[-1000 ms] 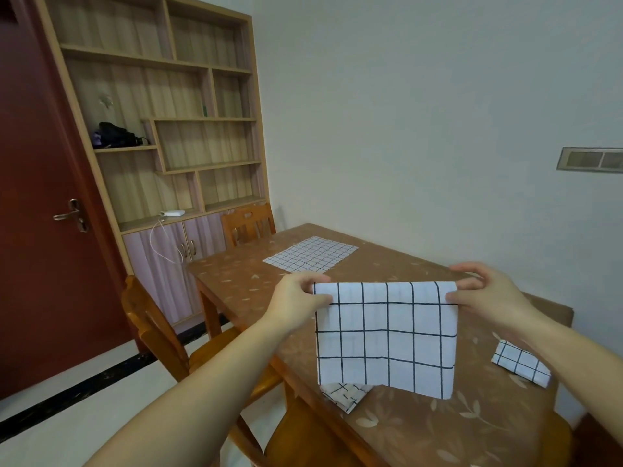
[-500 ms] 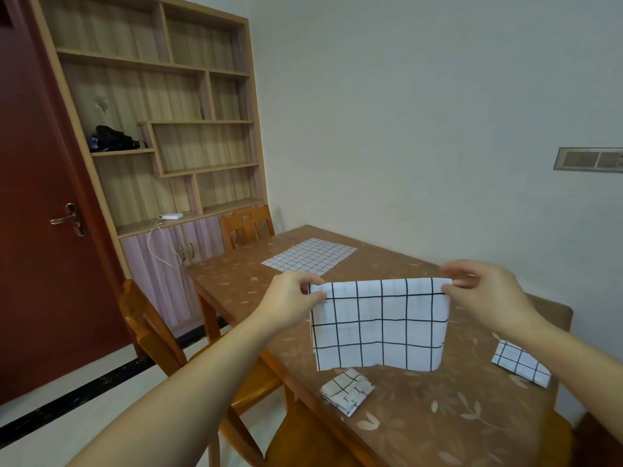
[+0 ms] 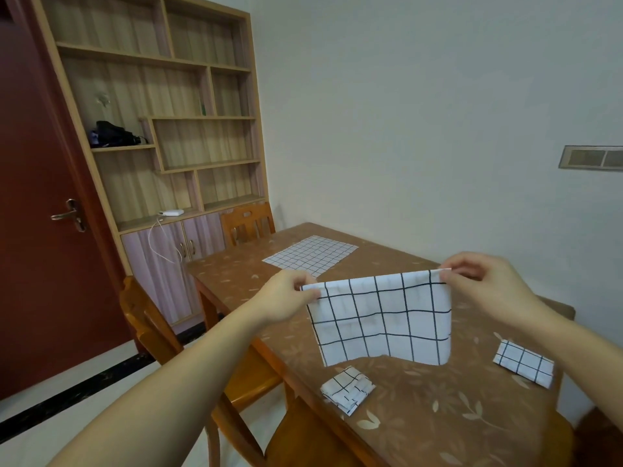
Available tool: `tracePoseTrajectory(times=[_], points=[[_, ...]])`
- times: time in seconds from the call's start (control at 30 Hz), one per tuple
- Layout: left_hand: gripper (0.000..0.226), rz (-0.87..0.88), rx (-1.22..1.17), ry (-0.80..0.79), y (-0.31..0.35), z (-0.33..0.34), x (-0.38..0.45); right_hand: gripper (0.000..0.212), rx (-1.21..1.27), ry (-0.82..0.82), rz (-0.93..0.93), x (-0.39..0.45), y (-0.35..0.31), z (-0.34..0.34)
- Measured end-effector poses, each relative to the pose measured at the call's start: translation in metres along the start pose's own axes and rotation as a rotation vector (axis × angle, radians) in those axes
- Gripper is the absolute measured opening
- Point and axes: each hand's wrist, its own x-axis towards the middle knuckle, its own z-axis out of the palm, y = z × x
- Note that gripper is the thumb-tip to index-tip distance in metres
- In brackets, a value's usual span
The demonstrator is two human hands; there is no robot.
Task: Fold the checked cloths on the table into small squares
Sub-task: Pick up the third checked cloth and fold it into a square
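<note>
I hold a white cloth with black checks (image 3: 384, 318) stretched above the brown table (image 3: 421, 416). My left hand (image 3: 286, 298) pinches its top left corner and my right hand (image 3: 485, 288) pinches its top right corner. The cloth hangs down and its lower edge touches the tabletop. A small folded checked cloth (image 3: 347, 389) lies near the table's front edge. Another folded one (image 3: 522, 362) lies at the right. A flat fine-checked cloth (image 3: 310, 254) lies spread at the far end.
Wooden chairs stand at the table's left side (image 3: 151, 328) and far end (image 3: 247, 224). A tall shelf cabinet (image 3: 161, 129) and a red door (image 3: 40, 203) are at the left. A pale wall runs behind the table.
Both hands have lowered the cloth, so its bottom edge now meets the tabletop and bends. The folded cloth near the front edge, partly covered before, is fully visible.
</note>
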Motion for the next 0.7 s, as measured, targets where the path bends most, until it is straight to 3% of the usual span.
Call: tracePoseTrajectory(times=[0.1, 0.17, 0.3, 0.4, 0.47, 0.57, 0.7], points=[[0.016, -0.006, 0.054, -0.189, 0.001, -0.001, 0.001, 0.013, 0.070, -0.012, -0.027, -0.001, -0.020, 0.001], [0.019, 0.058, -0.028, -0.229, 0.011, 0.005, -0.001, 0.013, 0.049, -0.058, -0.067, -0.002, -0.034, 0.005], [0.022, 0.149, -0.260, -0.211, 0.054, 0.025, -0.008, 0.013, -0.025, -0.196, -0.128, -0.004, -0.054, 0.019], [0.019, 0.159, -0.356, -0.140, 0.073, 0.031, -0.009, 0.010, 0.006, -0.198, -0.122, -0.006, -0.058, 0.021], [0.022, 0.132, -0.432, -0.125, 0.074, 0.030, -0.010, 0.004, 0.015, -0.229, -0.061, -0.010, -0.055, 0.016], [0.022, 0.062, -0.533, -0.120, 0.065, 0.025, -0.012, 0.014, -0.058, -0.329, 0.039, -0.015, -0.043, 0.005], [0.023, -0.014, -0.606, -0.126, 0.055, 0.023, -0.010, 0.014, -0.134, -0.336, 0.010, -0.018, -0.035, 0.000]])
